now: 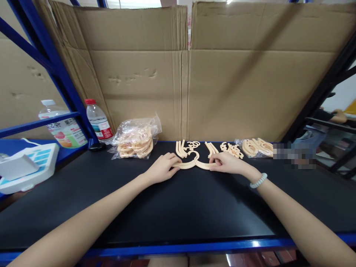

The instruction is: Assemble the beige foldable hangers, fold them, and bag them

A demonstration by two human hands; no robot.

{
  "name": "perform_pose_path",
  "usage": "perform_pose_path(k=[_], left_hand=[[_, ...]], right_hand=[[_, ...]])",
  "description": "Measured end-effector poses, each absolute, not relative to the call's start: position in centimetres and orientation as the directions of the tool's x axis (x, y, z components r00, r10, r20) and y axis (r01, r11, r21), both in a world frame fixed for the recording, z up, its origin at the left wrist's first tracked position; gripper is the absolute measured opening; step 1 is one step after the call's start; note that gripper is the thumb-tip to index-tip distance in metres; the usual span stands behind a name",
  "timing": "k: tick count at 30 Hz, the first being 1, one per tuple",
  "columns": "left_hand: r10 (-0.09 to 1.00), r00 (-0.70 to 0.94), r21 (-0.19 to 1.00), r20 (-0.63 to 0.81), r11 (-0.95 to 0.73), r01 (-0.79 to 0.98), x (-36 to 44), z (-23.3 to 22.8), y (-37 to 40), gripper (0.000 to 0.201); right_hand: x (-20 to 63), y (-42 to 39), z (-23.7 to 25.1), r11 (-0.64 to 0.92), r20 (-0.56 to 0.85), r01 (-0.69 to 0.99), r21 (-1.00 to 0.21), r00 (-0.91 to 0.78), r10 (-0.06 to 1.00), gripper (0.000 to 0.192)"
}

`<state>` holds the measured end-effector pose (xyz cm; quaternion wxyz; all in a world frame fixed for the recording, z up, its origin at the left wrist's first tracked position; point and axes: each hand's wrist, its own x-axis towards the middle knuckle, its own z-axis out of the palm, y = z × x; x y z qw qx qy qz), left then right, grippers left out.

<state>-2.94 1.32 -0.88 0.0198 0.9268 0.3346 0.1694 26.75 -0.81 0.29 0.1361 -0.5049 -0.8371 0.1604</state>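
Hanger (pixel 194 164) sits near the surface's back edge, left hand (pixel 162 168) and right hand (pixel 226 163) pinching its ends.

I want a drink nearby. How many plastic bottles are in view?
2. A red-capped bottle stands on the black table beside the blue post; a white-capped bottle stands further left. Others may be hidden.

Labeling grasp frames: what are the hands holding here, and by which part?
Both hold one beige plastic hanger lying on the black table: left hand pinches its left arm end, right hand its right arm end.
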Motion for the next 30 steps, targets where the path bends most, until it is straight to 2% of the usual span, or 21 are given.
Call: perform_pose_path(k=[8,11,16,19,30], left_hand=[[0.643,0.683,0.166,0.348,-0.759,0.63,-2.7,-1.5,1.4,0.018],[0.647,0.671,0.183,0.362,-0.755,0.629,-2.7,-1.7,1.4,0.022],[0.688,0.604,0.295,0.401,-0.722,0.626,-2.9,-2.0,1.9,0.04],[0.705,0.583,0.348,0.405,-0.708,0.614,-3.1,-2.2,2.3,0.04],[0.728,0.558,0.374,0.398,-0.685,0.626,-3.4,-2.0,2.8,0.025]], right_hand=[[26.3,-1.1,0.6,0.377,0.076,0.85,-0.367,-0.377,0.923,0.015],[26.4,-0.9,0.4,0.387,0.073,0.848,-0.362,-0.388,0.919,0.018],[27.6,-0.3,0.7,0.395,0.13,0.791,-0.468,-0.38,0.916,0.03],[29.0,-0.1,1.5,0.388,0.161,0.771,-0.505,-0.357,0.92,0.031],[31.5,0.9,0.8,0.344,-0.039,0.824,-0.451,-0.403,0.915,0.039]])
